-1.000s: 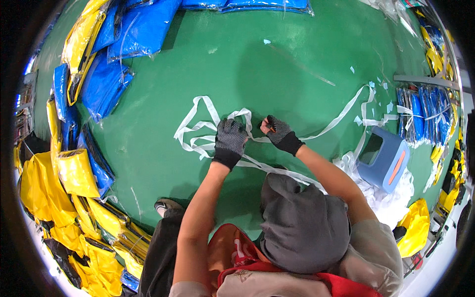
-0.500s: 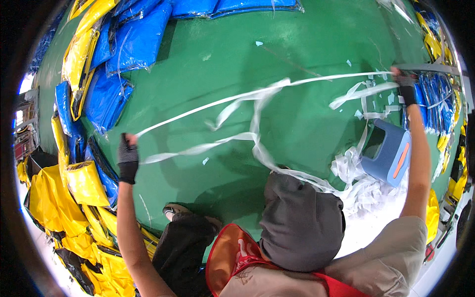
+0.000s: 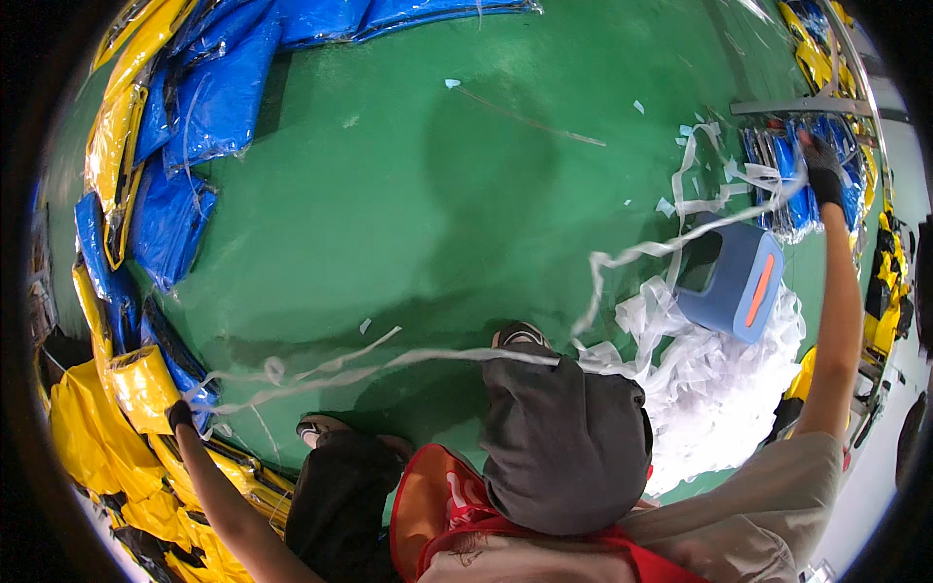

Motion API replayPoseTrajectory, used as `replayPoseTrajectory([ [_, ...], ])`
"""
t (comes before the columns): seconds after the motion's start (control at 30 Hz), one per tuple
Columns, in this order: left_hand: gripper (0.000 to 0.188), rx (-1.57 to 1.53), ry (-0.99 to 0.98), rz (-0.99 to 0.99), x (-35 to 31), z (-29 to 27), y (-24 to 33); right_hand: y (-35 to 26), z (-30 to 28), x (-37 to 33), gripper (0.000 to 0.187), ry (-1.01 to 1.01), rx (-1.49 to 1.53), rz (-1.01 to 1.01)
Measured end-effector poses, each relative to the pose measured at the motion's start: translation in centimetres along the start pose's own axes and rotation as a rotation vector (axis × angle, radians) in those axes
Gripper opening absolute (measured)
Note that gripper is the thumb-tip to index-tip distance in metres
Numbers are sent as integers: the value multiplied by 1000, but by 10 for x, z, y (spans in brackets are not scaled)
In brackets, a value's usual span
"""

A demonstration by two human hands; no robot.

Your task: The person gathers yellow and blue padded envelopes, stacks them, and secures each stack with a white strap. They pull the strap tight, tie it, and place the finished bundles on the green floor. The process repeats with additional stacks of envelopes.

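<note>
My left hand (image 3: 179, 416), in a dark fingerless glove, is low at the left beside the yellow packs. It is closed on a white strap (image 3: 389, 362); its fingers show only in part. The strap hangs slack past my raised knee toward a loose white heap of strapping (image 3: 714, 418) at my right. At the far right my right hand (image 3: 823, 167), also gloved, is closed on another stretch of the white strap. That hand is in front of a stack of blue plastic-wrapped packs (image 3: 797, 209); whether it touches them I cannot tell.
A blue-grey plastic box-like thing (image 3: 731, 296) with an orange slot rests against the heap. Yellow folded packs (image 3: 83, 418) and blue wrapped packs (image 3: 219, 102) line the left and far sides. A metal bar (image 3: 802, 106) juts in at the right. Pale scraps lie on the green floor (image 3: 321, 204).
The strap was taut between my hands and now hangs slack. My left hand has moved down and left toward the yellow packs; my right hand is now in front of the blue stack. The view has shifted.
</note>
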State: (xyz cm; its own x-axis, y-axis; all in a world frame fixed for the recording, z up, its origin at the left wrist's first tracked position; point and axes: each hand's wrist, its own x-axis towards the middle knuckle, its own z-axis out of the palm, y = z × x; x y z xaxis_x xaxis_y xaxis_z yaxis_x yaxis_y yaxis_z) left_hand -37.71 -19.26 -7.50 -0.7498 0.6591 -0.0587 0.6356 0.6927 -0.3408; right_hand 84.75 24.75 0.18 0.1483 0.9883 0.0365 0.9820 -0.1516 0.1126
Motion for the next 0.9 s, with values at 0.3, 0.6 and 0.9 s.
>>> replayPoseTrajectory([
  [0.3, 29, -806, -309, 913, -132, -70, 361, -288, -61, -78, 41, -44, 597, -373],
  [0.6, 25, -1030, -459, 1109, -321, -26, 492, -241, -108, -164, 26, -468, 1170, 232],
  [0.9, 9, -1323, -904, 1233, -182, -174, 573, 250, -317, -566, 40, 372, 234, 1040],
])
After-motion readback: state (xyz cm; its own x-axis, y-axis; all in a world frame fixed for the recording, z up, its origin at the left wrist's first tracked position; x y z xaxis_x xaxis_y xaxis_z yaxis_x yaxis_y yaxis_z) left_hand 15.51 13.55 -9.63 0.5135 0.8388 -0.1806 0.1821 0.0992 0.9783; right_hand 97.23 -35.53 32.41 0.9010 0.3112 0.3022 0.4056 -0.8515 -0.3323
